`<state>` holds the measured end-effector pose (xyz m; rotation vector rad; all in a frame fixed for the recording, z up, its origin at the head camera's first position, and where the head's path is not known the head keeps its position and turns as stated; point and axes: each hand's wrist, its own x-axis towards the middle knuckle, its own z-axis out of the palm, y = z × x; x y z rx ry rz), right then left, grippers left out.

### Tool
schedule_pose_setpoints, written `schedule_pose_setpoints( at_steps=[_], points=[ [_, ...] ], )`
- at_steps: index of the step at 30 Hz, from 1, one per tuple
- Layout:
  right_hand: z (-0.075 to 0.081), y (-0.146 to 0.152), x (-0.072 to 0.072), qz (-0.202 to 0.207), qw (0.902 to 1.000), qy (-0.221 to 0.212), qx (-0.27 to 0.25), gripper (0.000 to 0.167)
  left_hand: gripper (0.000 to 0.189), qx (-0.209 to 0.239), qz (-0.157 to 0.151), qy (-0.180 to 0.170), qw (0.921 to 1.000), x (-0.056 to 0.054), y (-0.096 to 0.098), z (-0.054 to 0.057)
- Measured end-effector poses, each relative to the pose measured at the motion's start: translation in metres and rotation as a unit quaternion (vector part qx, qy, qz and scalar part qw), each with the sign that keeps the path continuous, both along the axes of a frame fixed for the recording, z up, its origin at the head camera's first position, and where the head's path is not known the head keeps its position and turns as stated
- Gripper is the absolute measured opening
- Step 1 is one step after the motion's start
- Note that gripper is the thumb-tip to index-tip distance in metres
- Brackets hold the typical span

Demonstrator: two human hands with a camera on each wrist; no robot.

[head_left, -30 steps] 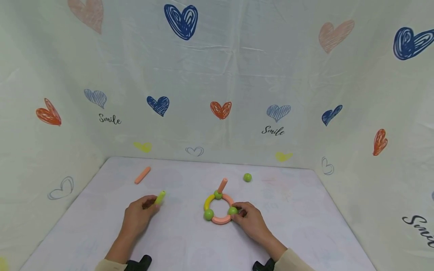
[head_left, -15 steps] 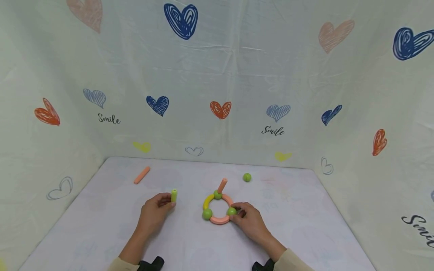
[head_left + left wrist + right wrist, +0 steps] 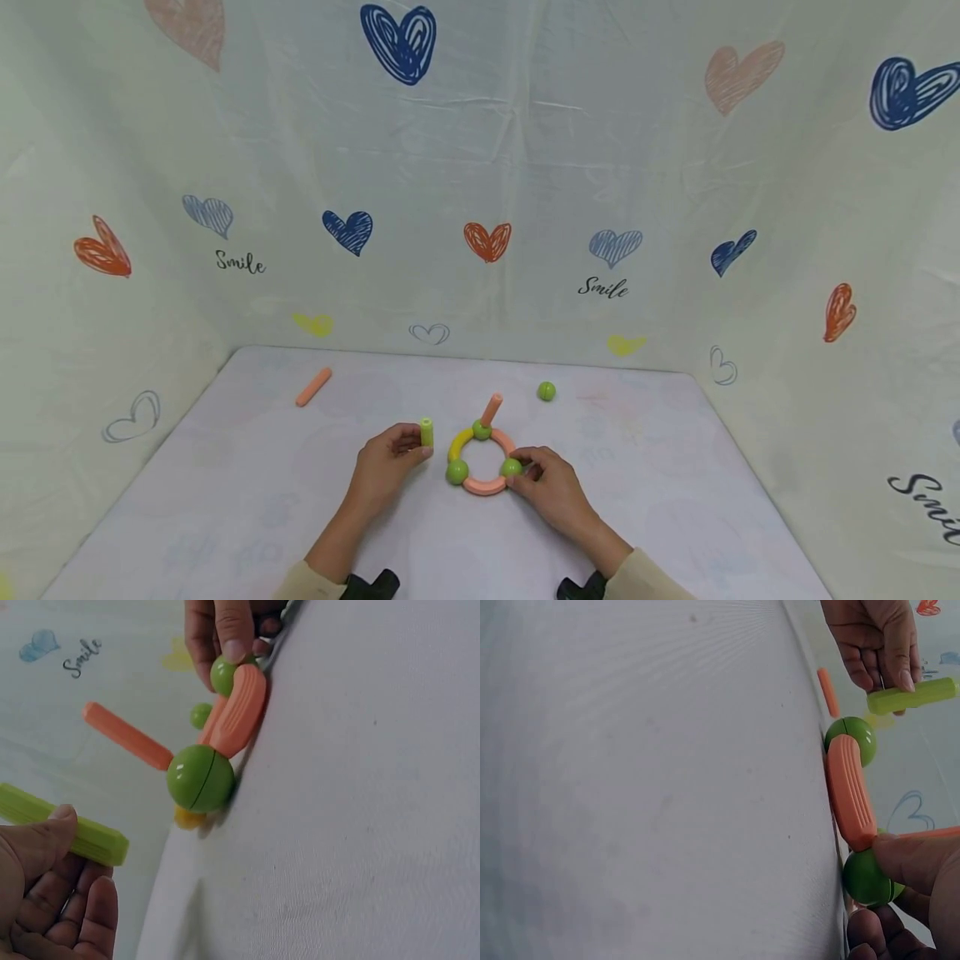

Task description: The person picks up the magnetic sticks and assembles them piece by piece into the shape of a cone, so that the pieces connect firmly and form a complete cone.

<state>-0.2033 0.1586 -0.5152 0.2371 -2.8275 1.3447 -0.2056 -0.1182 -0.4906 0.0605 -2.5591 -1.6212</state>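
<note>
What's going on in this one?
A person's left hand holds a yellow-green rod, apart from a ring of curved pieces and green balls on the table. The right hand pinches the ring's right-side ball. An orange rod juts up from its far ball. Farther back, a loose green ball and another orange rod lie on the table.
</note>
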Motion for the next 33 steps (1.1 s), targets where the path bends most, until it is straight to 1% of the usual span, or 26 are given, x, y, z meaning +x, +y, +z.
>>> schedule_pose_setpoints(
  at_steps=[6, 10, 16, 22, 29, 33],
  points=[
    [0.001, -0.001, 0.000, -0.002, 1.0000, -0.001, 0.000, 0.034, 0.026, 0.008, -0.019, 0.006, 0.9998, 0.000, 0.017, 0.002],
    [0.001, -0.001, -0.001, -0.002, 1.0000, 0.000, 0.000, 0.034, 0.025, 0.012, -0.027, 0.003, 0.9996, 0.000, 0.025, 0.002],
    [0.001, 0.000, -0.002, 0.003, 1.0000, 0.004, 0.002, 0.034, 0.025, 0.015, -0.035, -0.002, 0.9993, 0.002, 0.033, 0.001],
    [0.000, 0.000, -0.002, 0.000, 1.0000, 0.005, 0.003, 0.034, 0.026, 0.008, -0.047, -0.002, 0.9989, 0.003, 0.036, -0.002],
    [-0.001, 0.001, -0.001, 0.000, 1.0000, 0.002, -0.002, 0.033, 0.033, -0.038, -0.050, -0.011, 0.9980, 0.003, 0.038, -0.011],
    [-0.003, 0.001, -0.001, 0.000, 1.0000, 0.001, -0.005, 0.033, 0.035, -0.061, -0.054, -0.003, 0.9967, 0.004, 0.040, -0.017]
  ],
)
